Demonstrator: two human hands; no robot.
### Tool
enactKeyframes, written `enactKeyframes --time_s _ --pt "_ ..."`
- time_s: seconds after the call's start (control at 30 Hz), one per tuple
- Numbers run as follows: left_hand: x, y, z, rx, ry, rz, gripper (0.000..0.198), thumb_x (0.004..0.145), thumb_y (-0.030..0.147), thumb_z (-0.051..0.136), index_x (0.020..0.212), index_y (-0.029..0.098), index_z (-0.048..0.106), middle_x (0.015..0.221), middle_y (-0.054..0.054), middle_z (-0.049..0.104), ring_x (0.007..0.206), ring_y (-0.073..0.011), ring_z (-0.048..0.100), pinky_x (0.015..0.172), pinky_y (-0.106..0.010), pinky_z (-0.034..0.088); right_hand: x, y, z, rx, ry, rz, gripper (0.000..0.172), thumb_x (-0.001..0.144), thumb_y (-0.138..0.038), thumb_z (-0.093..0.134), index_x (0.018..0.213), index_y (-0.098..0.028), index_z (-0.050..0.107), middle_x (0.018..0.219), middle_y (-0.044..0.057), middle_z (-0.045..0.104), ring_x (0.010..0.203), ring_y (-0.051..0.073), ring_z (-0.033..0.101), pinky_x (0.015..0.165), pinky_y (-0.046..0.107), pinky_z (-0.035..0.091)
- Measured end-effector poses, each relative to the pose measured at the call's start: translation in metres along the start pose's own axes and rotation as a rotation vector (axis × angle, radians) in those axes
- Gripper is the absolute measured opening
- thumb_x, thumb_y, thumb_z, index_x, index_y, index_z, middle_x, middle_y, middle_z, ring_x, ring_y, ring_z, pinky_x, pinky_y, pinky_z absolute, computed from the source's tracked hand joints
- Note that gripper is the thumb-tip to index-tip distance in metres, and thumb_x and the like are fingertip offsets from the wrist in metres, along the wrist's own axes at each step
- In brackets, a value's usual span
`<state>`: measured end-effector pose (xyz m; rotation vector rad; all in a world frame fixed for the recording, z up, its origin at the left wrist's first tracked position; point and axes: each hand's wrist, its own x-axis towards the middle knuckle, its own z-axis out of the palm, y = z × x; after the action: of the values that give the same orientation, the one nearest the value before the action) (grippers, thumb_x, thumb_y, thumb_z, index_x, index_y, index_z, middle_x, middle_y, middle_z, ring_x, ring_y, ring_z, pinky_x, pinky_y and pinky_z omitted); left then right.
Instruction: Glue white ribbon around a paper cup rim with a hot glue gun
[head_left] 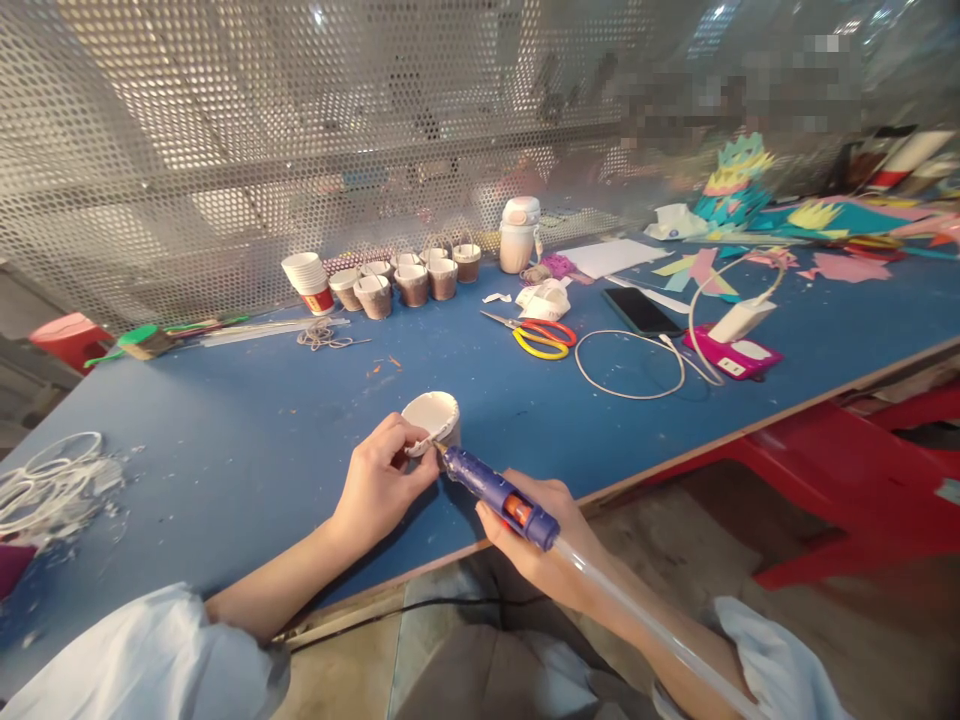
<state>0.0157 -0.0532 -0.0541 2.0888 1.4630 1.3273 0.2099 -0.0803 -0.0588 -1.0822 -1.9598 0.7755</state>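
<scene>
A paper cup, white inside, stands near the front of the blue table. Its near rim is pinched between the thumb and fingers of my left hand. In my right hand is a blue hot glue gun, with a long clear glue stick running out of its back. The gun's nozzle points at the cup's near rim, close to my left fingertips; whether it touches the rim I cannot tell. My right fingers are partly hidden behind the gun.
Several wrapped cups and a stack of paper cups line the back beside a bottle. Scissors, a phone, a cable and a pink power strip lie rightward. White cord is heaped at left.
</scene>
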Motion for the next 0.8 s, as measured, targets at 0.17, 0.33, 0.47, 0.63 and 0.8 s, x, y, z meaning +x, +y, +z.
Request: enactKeyframes --time_s 0.17,0.33,0.47,0.63,0.8 --pt "-0.0008 0.0001 0.0006 -0.002 -0.009 0.013 0.009 0.078 0.014 0.058 0.070 0.016 0.061 0.066 0.002 0.051 0.050 -0.0056 0.041 0.045 -0.017 0.035 -0.0009 0.0007 -0.0002 -0.016 -0.005 0.007 0.022 0.083 -0.022 0.052 0.065 -0.024 0.039 0.052 -0.007 0.042 0.043 0.010 0.037 0.050 0.023 0.033" --pt "-0.0029 -0.0015 -0.0026 0.006 -0.068 0.043 0.007 0.077 0.012 0.055 0.076 0.017 0.060 0.069 0.002 0.051 0.049 -0.0061 0.041 0.046 -0.018 0.036 -0.0021 0.0025 0.0005 -0.013 -0.001 0.006 0.021 0.082 -0.023 0.053 0.066 -0.023 0.041 0.052 -0.006 0.042 0.044 0.010 0.039 0.050 0.023 0.034" --pt "-0.0037 -0.0038 -0.0048 0.024 -0.086 0.064 0.011 0.082 0.015 0.052 0.077 0.017 0.061 0.070 0.000 0.055 0.053 -0.0081 0.045 0.049 -0.020 0.038 -0.0025 0.0025 0.0002 -0.010 -0.001 0.014 0.022 0.083 -0.024 0.053 0.065 -0.024 0.039 0.051 -0.007 0.041 0.044 0.010 0.037 0.050 0.023 0.034" --pt "-0.0041 -0.0052 -0.0029 0.036 -0.066 0.066 0.013 0.085 0.018 0.053 0.076 0.017 0.063 0.069 0.000 0.056 0.052 -0.0080 0.046 0.049 -0.020 0.038 -0.0042 0.0015 -0.0024 0.013 0.002 0.043 0.024 0.083 -0.025 0.053 0.063 -0.024 0.038 0.051 -0.007 0.040 0.044 0.010 0.036 0.048 0.023 0.032" --pt "-0.0047 -0.0050 -0.0015 0.043 -0.040 0.060 0.013 0.084 0.015 0.054 0.073 0.017 0.062 0.068 0.001 0.055 0.051 -0.0070 0.045 0.048 -0.019 0.037 -0.0084 0.0018 -0.0035 0.007 0.011 0.027 0.025 0.083 -0.024 0.053 0.064 -0.024 0.037 0.051 -0.007 0.039 0.044 0.009 0.033 0.047 0.023 0.031"
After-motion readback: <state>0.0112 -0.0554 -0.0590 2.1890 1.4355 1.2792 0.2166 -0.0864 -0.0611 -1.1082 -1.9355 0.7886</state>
